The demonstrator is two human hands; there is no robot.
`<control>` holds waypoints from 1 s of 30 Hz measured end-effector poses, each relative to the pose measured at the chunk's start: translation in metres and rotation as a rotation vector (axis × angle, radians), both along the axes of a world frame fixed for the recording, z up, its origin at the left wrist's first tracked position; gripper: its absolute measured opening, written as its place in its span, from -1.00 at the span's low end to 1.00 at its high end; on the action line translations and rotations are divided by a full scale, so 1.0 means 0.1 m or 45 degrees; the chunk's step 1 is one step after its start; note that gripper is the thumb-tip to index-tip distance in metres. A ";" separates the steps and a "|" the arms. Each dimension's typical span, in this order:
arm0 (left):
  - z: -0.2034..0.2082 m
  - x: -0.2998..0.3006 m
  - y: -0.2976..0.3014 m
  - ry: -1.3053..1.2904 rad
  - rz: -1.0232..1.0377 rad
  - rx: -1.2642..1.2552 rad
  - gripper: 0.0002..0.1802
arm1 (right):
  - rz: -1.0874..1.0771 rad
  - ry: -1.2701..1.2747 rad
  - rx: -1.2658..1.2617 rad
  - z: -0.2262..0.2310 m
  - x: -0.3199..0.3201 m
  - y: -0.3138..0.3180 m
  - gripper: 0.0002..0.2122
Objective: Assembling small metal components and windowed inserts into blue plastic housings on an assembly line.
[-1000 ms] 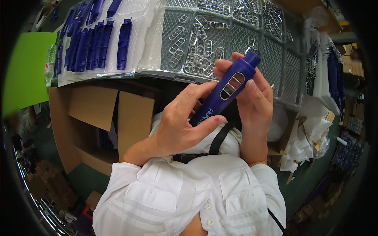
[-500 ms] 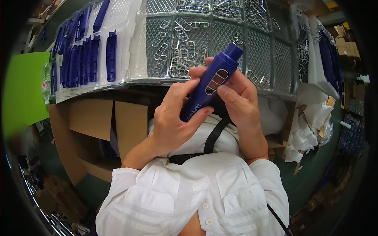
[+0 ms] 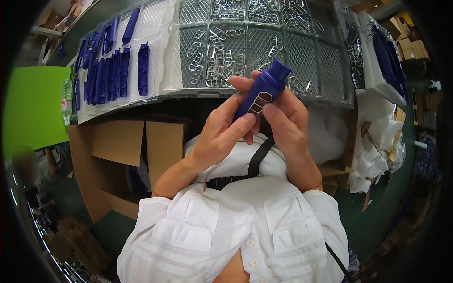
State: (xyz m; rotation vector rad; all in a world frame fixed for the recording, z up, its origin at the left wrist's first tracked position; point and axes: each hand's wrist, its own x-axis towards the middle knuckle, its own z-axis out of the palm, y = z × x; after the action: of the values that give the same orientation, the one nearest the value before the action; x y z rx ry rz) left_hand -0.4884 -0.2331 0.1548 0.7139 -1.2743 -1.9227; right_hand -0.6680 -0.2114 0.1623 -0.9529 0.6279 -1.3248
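Both my hands hold one blue plastic casing (image 3: 267, 84), tilted with its narrow collar end pointing up and to the right. A chrome window frame (image 3: 261, 102) with several openings sits in its face. My left hand (image 3: 225, 123) grips the lower part, its thumb lying near the frame's bottom end. My right hand (image 3: 289, 115) wraps the right side, thumb pressed beside the frame. The casing's lower end is hidden by my fingers. Just beyond is a clear compartment tray (image 3: 188, 89) with loose chrome frames (image 3: 221, 63) in its sections.
Several blue casing halves (image 3: 113, 73) lie on a white-lined tray at the left. An opened cardboard box (image 3: 118, 141) stands below it. A plastic bottle (image 3: 66, 101) is beside a green panel (image 3: 35, 104). Further blue parts (image 3: 389, 59) and white wrapping (image 3: 365, 141) are at the right.
My left hand has shifted up along the casing, bringing its thumb close to the chrome frame. The casing has moved slightly lower in view, and a person's arm now shows at the far left.
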 end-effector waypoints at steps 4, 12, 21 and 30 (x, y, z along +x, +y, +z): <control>0.13 -0.07 0.05 -0.029 -0.035 0.129 -0.51 | -0.139 0.043 -0.079 -0.04 0.02 0.01 -0.48; 0.30 -0.15 -0.07 0.032 -0.100 0.226 -0.67 | -0.286 0.243 -0.167 0.12 -0.03 0.02 -0.52; 0.22 -0.28 -0.22 0.126 -0.081 0.331 -0.48 | -0.181 0.118 -0.078 0.10 -0.19 -0.21 -0.51; 0.15 -0.40 -0.39 0.074 -0.079 0.317 -0.37 | -0.176 0.055 -0.037 -0.01 -0.30 -0.39 -0.50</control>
State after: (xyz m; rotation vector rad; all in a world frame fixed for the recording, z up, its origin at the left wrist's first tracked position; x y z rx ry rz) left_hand -0.5286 -0.2724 0.1694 0.7433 -1.0434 -2.1618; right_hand -0.6983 -0.2505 0.1614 -0.9781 0.7200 -1.4415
